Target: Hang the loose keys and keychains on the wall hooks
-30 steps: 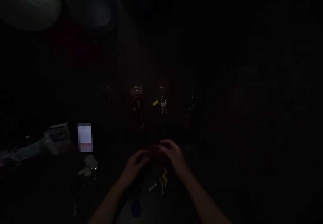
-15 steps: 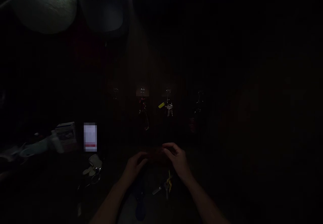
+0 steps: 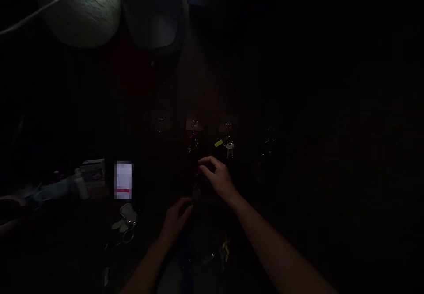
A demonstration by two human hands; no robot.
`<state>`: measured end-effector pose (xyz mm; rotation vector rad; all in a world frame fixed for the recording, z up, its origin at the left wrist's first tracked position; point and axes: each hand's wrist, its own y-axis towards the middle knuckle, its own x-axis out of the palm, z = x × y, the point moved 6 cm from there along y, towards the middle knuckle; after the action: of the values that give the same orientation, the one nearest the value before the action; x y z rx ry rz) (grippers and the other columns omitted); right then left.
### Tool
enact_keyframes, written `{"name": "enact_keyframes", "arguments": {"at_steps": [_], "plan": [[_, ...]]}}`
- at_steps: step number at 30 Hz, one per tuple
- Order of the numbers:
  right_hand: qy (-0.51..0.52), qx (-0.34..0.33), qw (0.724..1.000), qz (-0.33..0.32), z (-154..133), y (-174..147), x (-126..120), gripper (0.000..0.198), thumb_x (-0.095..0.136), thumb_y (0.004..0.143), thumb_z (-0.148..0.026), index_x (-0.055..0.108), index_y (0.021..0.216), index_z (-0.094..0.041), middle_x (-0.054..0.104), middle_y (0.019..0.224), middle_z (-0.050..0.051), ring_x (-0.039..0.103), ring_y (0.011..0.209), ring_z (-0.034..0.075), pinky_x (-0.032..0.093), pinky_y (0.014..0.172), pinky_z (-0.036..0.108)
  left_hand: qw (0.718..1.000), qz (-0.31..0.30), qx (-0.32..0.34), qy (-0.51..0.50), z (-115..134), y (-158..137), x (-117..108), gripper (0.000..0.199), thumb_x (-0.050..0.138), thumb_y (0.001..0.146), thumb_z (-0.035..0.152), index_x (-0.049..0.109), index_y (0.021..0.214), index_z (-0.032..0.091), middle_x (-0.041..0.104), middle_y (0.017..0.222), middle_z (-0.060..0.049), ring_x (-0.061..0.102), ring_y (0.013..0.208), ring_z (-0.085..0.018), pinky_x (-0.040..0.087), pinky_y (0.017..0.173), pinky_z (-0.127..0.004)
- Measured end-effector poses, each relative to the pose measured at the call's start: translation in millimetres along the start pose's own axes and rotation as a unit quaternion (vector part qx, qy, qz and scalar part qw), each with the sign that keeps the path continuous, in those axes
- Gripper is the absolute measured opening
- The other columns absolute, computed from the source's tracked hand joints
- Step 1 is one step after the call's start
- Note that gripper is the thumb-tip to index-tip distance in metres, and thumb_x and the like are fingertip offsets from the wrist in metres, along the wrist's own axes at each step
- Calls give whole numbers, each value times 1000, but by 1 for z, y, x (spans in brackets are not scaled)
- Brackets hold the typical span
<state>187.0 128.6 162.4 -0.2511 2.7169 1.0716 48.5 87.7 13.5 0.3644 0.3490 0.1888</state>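
The scene is very dark. My right hand is raised in the middle, its thumb and fingers pinched on the top of a dark red strip-like thing, which hangs down; its exact kind cannot be made out. Lower and to the left, my left hand has its thumb and fingertips a little apart, near the strip's lower end. Just above the right hand, a reddish bunch hangs from a hook. To its right hangs a key ring with keys and a yellow tag.
Keys with a yellow piece lie below my hands. At left are a lit, blurred phone-like screen, a box and a bunch with rings. Caps hang above. More hooks flank the middle.
My right hand has moved up and left with the red strip, which now hangs down instead of stretching between both hands. My left hand stays low. The view has shifted slightly.
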Motion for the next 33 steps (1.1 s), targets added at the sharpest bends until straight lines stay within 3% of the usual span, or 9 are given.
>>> {"name": "enact_keyframes", "arguments": {"at_steps": [9,17,20,25,30,33], "plan": [[35,-79,996,18,-34,68,6,11,57,73,-24,64,82,-21,65,82,-1,60,77,16,46,72,28,1000,-12,-4,0,0,-1,2,21,52,80,36,63,93,24,69,99,-3,61,96,-23,44,89,-34],[13,-71,996,56,-26,101,10,7,56,72,-22,62,75,-20,64,70,-3,60,69,15,46,67,28,1000,-6,-7,-1,-4,3,-1,22,50,81,38,62,94,24,69,98,-2,61,96,-23,44,87,-33],[0,-51,997,59,-18,101,11,10,54,73,-21,63,77,-20,63,68,-3,59,64,15,46,65,28,1000,-6,-3,9,-6,4,-2,23,48,83,38,61,95,24,69,97,-2,61,96,-22,45,86,-32],[-63,-95,991,70,-21,85,8,14,52,74,-17,65,77,-21,65,84,1,60,83,17,45,78,31,1000,-2,0,12,-6,4,-2,24,48,83,38,61,96,23,69,98,-2,61,96,-22,44,86,-32],[-36,-97,993,63,-18,63,11,26,52,75,-16,63,97,-24,63,99,2,58,94,17,43,87,33,1000,9,0,16,-6,4,-5,23,49,82,37,62,95,24,69,97,-2,61,94,-22,45,86,-32],[-7,-77,995,62,-11,48,14,36,52,76,-19,59,110,-26,59,110,3,59,90,16,47,82,31,1000,14,5,22,-6,4,-6,22,49,82,37,63,94,23,69,94,-1,61,92,-21,45,84,-30]]}}
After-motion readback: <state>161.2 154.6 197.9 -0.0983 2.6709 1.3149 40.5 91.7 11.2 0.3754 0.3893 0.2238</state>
